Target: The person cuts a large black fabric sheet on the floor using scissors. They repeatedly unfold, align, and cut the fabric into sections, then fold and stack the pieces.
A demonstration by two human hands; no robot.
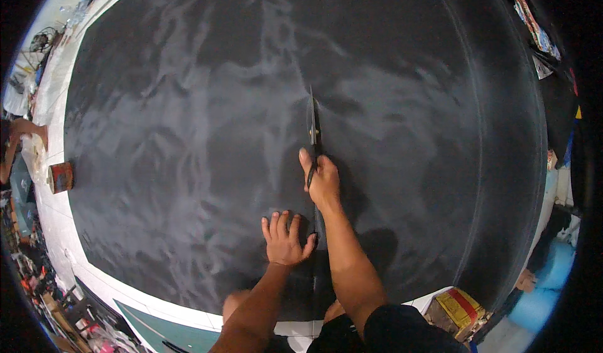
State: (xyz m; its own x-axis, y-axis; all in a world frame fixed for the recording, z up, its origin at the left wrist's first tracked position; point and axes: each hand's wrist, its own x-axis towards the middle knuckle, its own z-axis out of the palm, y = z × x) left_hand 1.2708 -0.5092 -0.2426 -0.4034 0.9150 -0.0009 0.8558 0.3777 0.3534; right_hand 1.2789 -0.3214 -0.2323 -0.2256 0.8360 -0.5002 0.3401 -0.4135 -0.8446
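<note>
- Scissors [312, 124]: around the middle of the black sheet [389, 133]; long axis runs near-to-far, tips pointing away from you.
- Your right hand [325, 180]: grip wrapped around the scissors' handles.
- Your left hand [286, 247]: grip spread, palm down on the sheet's near part.
- Reddish can [62, 178]: by the sheet's left edge.

Left hand [286, 243] palm-down toward the near edge of the surface [389, 120], fingers fanned toward the far edge, thumb out to the right. My right hand [323, 180] is farther in, fingers curled in a grip, thumb forward. Both forearms [355, 268] bare, coming over the near edge, angled inward.
</note>
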